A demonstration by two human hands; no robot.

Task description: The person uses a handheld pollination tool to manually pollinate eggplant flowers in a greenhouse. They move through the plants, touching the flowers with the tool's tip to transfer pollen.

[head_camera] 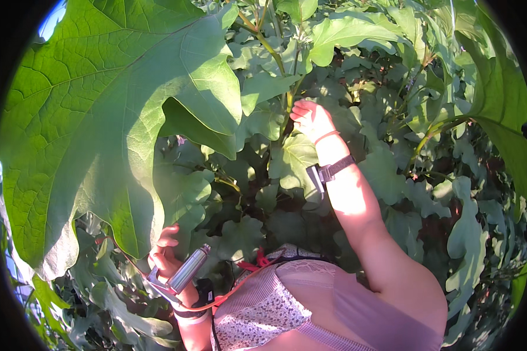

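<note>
My right hand [312, 118] is raised in sunlight beside the upright stem [288, 103] of a leafy plant that looks like an eggplant. Its fingers are curled, and whether they grip anything does not show. A strap on that forearm carries a small dark and silver device [318, 176]. My left hand [164, 256] is low at the left, below the tip of a very large green leaf [114, 101], fingers bent and partly spread. A silver metal cylinder [189, 267] on a grey bracket, with a red tube [241, 283], lies across its palm and wrist; its hold on this is unclear.
Dense lobed foliage surrounds both arms. At the right, a thick stalk [426, 138] bears another large leaf [500, 105]. A small purple flower [181, 139] shows behind the big leaf. My patterned apron [268, 316], with a red tie [261, 259], fills the lower middle.
</note>
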